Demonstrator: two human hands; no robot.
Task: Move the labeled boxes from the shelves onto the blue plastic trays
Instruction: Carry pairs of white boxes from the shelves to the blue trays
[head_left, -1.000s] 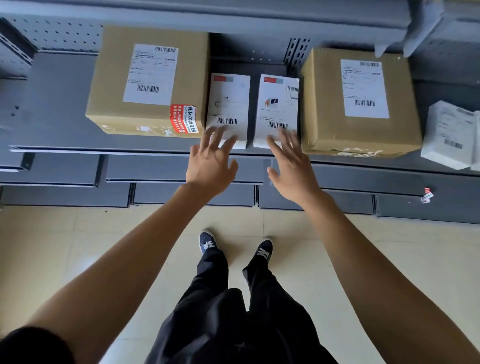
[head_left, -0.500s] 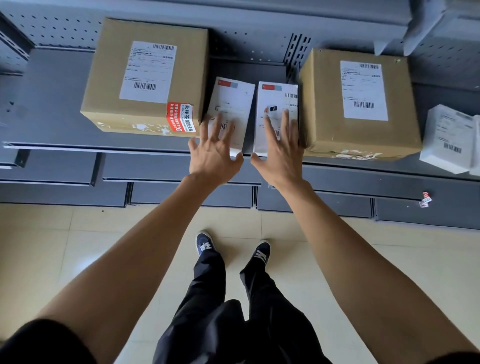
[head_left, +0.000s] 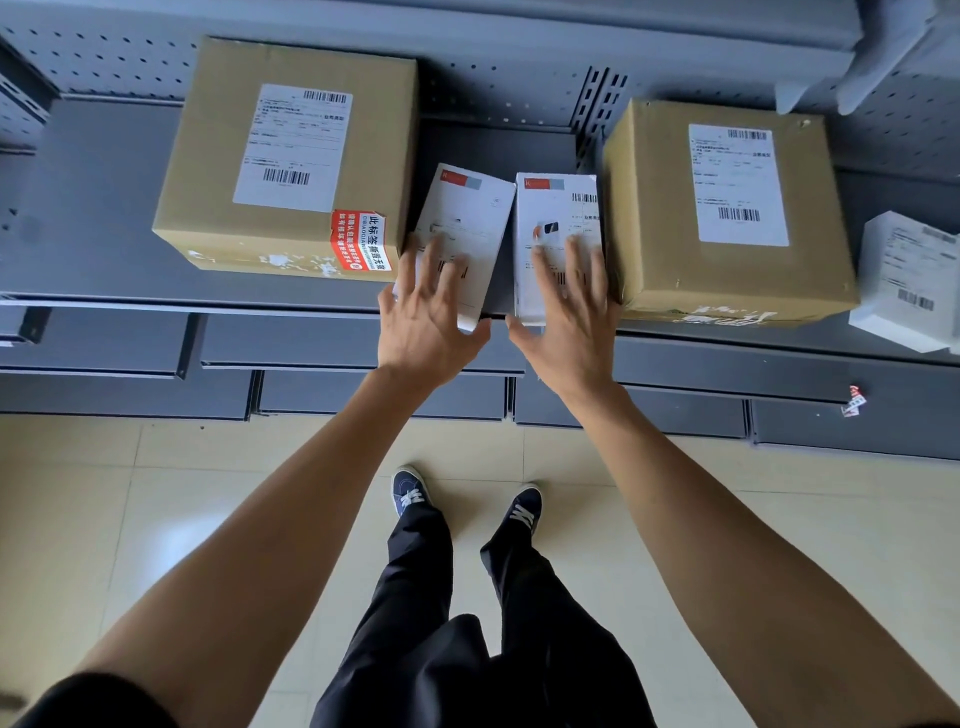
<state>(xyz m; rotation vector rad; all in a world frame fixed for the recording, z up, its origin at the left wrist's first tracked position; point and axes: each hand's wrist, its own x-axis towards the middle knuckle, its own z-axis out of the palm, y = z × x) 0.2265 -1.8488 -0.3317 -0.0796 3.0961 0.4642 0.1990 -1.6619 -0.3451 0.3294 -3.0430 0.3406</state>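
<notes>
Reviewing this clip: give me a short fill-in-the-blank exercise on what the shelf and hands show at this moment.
1. The left hand lies on the ____-hand of the two small white boxes.
2. The right hand rests on the small white box that stands against the right ____ box.
3. The left cardboard box carries a ____ sticker at its front corner.

Missing words: left; cardboard; red

Even, soft daylight; the floor (head_left: 156, 519) is bright, the shelf (head_left: 93, 218) dimmer. Wide-angle lens bows the shelf edges. Slight blur softens label print and corners.
</notes>
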